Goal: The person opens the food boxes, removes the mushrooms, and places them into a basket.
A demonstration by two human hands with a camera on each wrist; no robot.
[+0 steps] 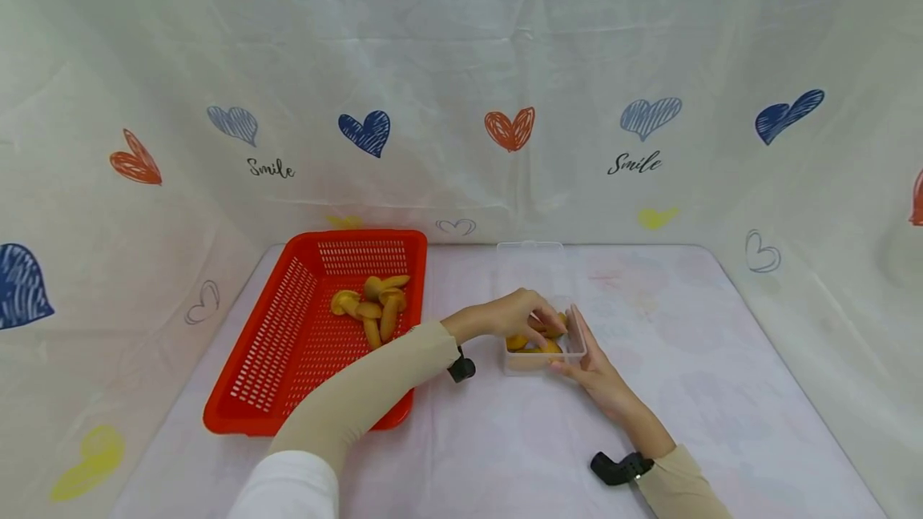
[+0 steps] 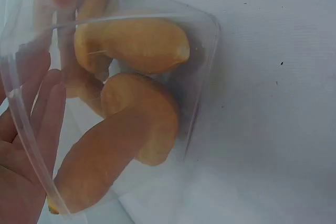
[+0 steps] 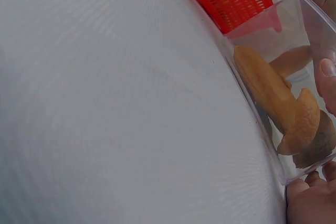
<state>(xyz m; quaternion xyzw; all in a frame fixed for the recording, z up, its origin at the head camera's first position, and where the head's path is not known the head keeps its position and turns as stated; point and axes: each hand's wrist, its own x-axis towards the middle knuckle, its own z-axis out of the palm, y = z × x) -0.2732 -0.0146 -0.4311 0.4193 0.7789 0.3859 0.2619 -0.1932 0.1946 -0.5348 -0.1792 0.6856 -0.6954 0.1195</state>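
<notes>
A clear plastic box (image 1: 546,364) with several yellow-brown mushrooms (image 2: 139,43) in it stands on the table. My left hand (image 1: 522,315) reaches over its rim from the left, thumb and fingers bent around a mushroom (image 1: 551,329) inside. My right hand (image 1: 597,371) lies against the box's right side, its fingers straight along the wall and the thumb at the front corner. Through the wall in the left wrist view, one mushroom (image 2: 113,150) leans cap inward below another. In the right wrist view a long-stemmed mushroom (image 3: 270,90) rests along the box's side.
To the left, a red plastic basket (image 1: 310,391) holds several more mushrooms (image 1: 389,312), partly behind my left forearm. The box's clear lid (image 1: 530,269) is folded back behind it. A pale cloth covers the table (image 1: 505,455), and a printed curtain (image 1: 447,38) hangs around it.
</notes>
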